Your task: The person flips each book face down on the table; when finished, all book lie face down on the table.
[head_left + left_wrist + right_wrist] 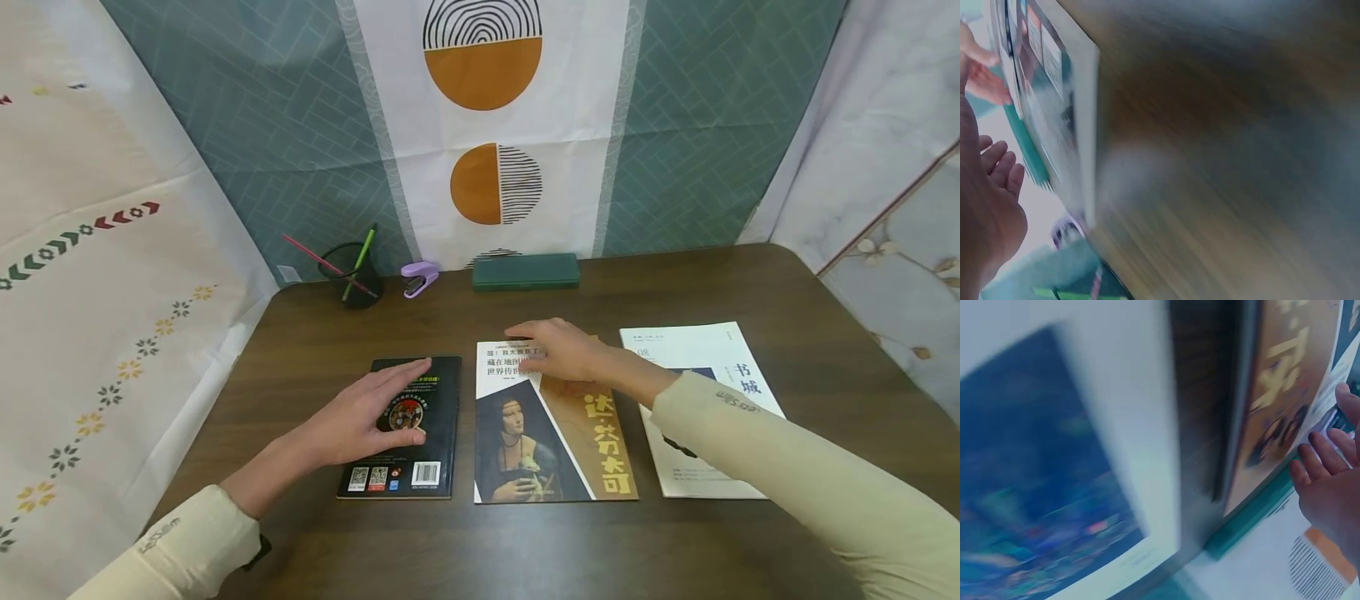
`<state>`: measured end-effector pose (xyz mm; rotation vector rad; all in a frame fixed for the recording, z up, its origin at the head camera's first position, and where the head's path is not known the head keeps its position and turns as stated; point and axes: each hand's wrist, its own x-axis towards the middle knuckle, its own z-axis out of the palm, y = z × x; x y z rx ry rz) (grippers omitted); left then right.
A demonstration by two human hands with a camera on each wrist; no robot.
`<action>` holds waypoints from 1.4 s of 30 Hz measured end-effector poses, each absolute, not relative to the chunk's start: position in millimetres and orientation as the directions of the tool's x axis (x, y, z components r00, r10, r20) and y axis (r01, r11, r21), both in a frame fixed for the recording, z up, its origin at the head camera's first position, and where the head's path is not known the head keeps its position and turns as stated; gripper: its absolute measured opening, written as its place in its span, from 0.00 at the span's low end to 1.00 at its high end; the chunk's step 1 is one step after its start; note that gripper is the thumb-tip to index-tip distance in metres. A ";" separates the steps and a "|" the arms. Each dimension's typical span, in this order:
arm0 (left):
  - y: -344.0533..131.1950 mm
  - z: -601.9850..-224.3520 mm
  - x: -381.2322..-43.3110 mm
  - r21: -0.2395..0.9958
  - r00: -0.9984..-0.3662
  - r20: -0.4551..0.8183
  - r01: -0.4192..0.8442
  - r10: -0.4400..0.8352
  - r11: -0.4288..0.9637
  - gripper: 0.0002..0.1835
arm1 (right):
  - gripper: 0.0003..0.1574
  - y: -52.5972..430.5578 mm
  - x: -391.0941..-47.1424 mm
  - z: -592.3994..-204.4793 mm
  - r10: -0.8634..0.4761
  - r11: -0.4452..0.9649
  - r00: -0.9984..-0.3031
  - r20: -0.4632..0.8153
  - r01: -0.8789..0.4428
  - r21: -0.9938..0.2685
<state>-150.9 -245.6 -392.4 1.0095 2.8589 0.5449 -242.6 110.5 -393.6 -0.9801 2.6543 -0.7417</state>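
Note:
My left hand (pixel 367 417) is held over a black book (pixel 442 408) lying back cover up, its barcode towards me. The fingers are extended, with the thumb apart from them and nothing gripped. To its right my right hand (pixel 566 352) hovers over the upper part of a book with a portrait of a woman (pixel 517 442) and a gold-brown panel. Its fingers are relaxed and hold nothing; in the right wrist view the fingers (pixel 1316 462) are spread a little. Partly beneath my right forearm lies a white book (pixel 701 475) with a dark blue picture.
Along the back of the dark wooden table (pixel 525 550) stand a black mesh pen cup (pixel 363 287) with a pink and a green pencil, a purple stapler (pixel 420 277) and a green pencil case (pixel 525 272). Patterned cloth (pixel 292 125) hangs behind.

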 end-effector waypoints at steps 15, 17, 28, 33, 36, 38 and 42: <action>-164.7 -406.6 -149.5 0.464 -0.557 -0.074 0.715 0.828 0.523 0.68 | 0.36 188.9 -226.6 -406.3 -0.589 0.676 -0.808 0.001 -0.493 -0.548; -161.1 -408.0 -147.2 0.469 -0.535 -0.097 0.720 0.840 0.512 0.68 | 0.37 195.5 -223.8 -406.4 -0.588 0.682 -0.809 0.009 -0.502 -0.532; -154.6 -409.1 -141.1 0.435 -0.509 -0.194 0.722 0.839 0.538 0.66 | 0.39 216.0 -219.6 -411.3 -0.577 0.710 -0.817 0.002 -0.503 -0.493; -153.7 -403.8 -139.1 0.392 -0.517 -0.201 0.736 0.832 0.552 0.63 | 0.41 216.2 -220.4 -411.5 -0.592 0.713 -0.805 -0.032 -0.505 -0.486; -153.3 -398.6 -137.9 0.302 -0.505 -0.193 0.785 0.841 0.541 0.58 | 0.41 215.2 -221.0 -410.2 -0.602 0.714 -0.797 -0.037 -0.517 -0.472; -152.7 -395.0 -136.8 0.230 -0.482 -0.181 0.827 0.857 0.513 0.54 | 0.40 214.8 -221.6 -409.3 -0.610 0.713 -0.791 -0.038 -0.527 -0.462; -150.4 -390.4 -133.2 0.092 -0.405 -0.139 0.904 0.904 0.419 0.44 | 0.39 215.4 -221.9 -407.4 -0.613 0.716 -0.789 -0.044 -0.531 -0.452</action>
